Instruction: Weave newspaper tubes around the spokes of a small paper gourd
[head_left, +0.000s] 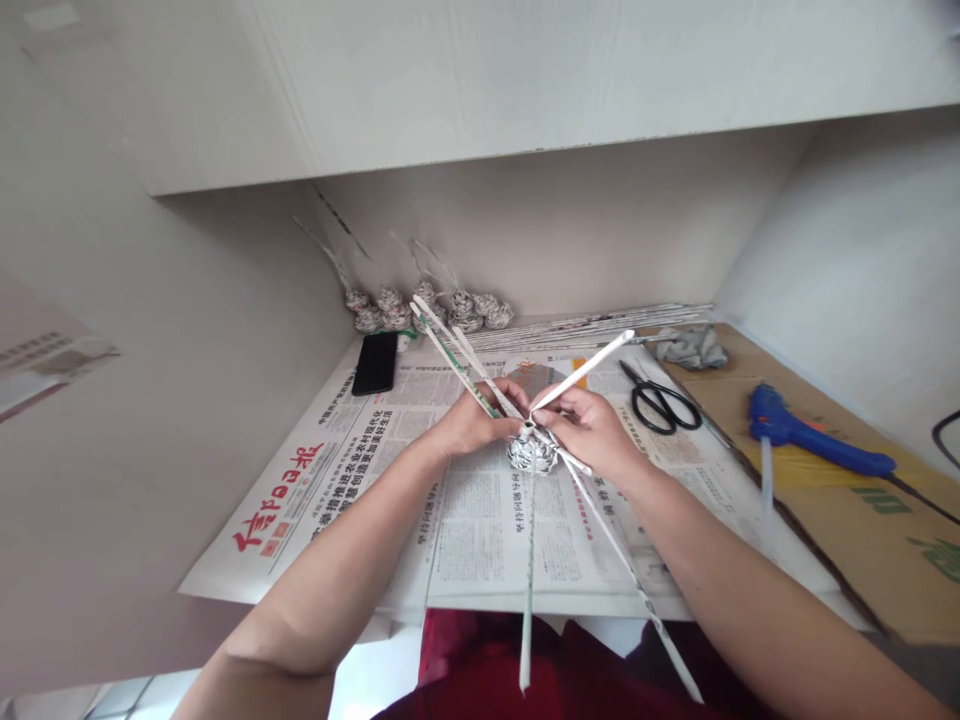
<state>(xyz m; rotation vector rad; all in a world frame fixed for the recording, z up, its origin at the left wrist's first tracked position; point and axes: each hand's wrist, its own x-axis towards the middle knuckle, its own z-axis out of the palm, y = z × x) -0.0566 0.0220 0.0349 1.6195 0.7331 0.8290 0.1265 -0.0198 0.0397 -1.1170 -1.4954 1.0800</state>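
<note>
Weave sits dead centre on the newspaper, small and rounded, open at the top, with loose strips fanning out. Left hand has its thumb at the weave's rim, fingers curled round behind; looks like a pinch on the rim, but the fingertips are hidden. Right hand pinches a thick white strip between thumb and fingers, right at the weave's top. Handling, my read: very light, rolled paper, dry, not slippery. Body likely firm but crushable; strips springy along their length, prone to kink if bent hard. Best hold: low on the rim for the body, close to the root for each strip. Beyond the weave, to its left: phone and gourd-shaped pieces. Straight beyond: sticks. Right of the weave: scissors; farther right, blue glue gun on cardboard. Writing: big red masthead left of the weave reads 信阳日报; black headline beside it includes 推进农业农村现代化 and 创造更加美好生活. Green print on the cardboard, can't make it out. Small newsprint too fine. No legible brand on phone or glue gun.
</note>
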